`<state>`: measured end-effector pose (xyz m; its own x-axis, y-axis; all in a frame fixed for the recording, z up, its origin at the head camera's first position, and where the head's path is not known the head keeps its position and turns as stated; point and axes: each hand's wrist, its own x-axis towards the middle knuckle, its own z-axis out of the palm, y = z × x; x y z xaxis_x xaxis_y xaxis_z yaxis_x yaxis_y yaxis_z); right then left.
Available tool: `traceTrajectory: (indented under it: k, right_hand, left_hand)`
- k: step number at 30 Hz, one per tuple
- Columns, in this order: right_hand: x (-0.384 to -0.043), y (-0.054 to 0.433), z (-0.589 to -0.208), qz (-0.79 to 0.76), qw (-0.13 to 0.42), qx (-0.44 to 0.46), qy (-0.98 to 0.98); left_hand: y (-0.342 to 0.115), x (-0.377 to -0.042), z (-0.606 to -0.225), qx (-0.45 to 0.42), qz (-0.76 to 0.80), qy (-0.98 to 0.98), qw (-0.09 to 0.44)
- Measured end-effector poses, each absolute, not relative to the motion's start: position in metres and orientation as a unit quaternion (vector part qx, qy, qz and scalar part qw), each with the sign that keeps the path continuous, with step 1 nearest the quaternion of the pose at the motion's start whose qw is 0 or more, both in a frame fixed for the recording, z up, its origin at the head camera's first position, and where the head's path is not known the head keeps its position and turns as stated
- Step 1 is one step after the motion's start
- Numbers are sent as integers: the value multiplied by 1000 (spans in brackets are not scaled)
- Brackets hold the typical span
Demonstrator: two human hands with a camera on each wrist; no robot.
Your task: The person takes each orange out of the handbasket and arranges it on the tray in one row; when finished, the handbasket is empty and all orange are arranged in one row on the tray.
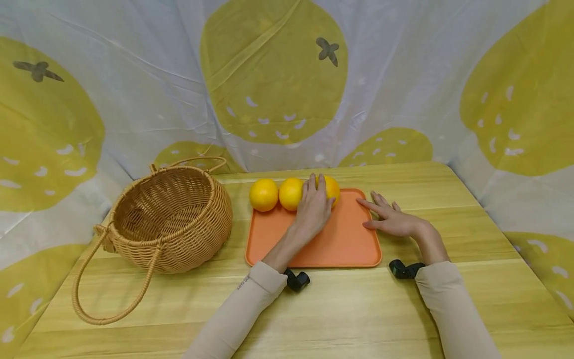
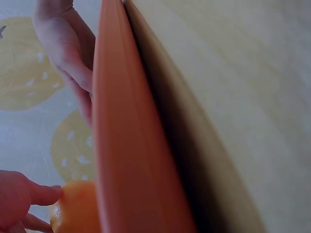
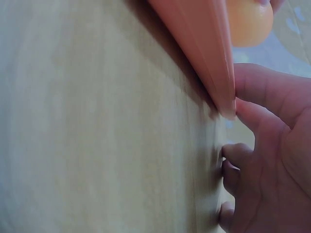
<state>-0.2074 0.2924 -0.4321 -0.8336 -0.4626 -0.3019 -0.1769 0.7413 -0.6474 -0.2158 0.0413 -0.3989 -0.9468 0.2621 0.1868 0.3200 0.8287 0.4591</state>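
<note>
Three oranges stand in a row along the far edge of an orange tray: a left orange [image 1: 263,195], a middle orange [image 1: 290,194] and a right orange [image 1: 332,188]. My left hand [image 1: 312,208] reaches across the tray [image 1: 345,239] and grips the right orange, its fingers over the top and its thumb on the near right side. In the left wrist view the thumb presses that orange [image 2: 77,208]. Fingers spread, my right hand [image 1: 394,221] rests at the tray's right edge. Its thumb and index finger touch the rim [image 3: 226,97], and the other fingertips meet the table.
To the left stands a wicker basket [image 1: 197,234], one handle [image 1: 107,319] folded out toward the near side and the other toward the back. All this is on a wood-grain table [image 1: 341,314]. A fruit-print cloth [image 1: 390,75] hangs behind and at the sides.
</note>
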Motion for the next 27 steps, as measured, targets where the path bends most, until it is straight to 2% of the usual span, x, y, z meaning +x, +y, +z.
traceTrajectory:
  k: [13,18,27]
  right_hand:
    - [-207,291,-431,-333,225,-185,897]
    - [-208,292,-432,-332,226,-186,897]
    - [-201,288,-407,-378,247,-144,881]
  left_hand:
    - [40,-215,-395,-149,-221,-962,52]
    - [35,-212,-383,-144,-234,-961,38]
    - [-8,-207,-350,-189,-307,-933,20]
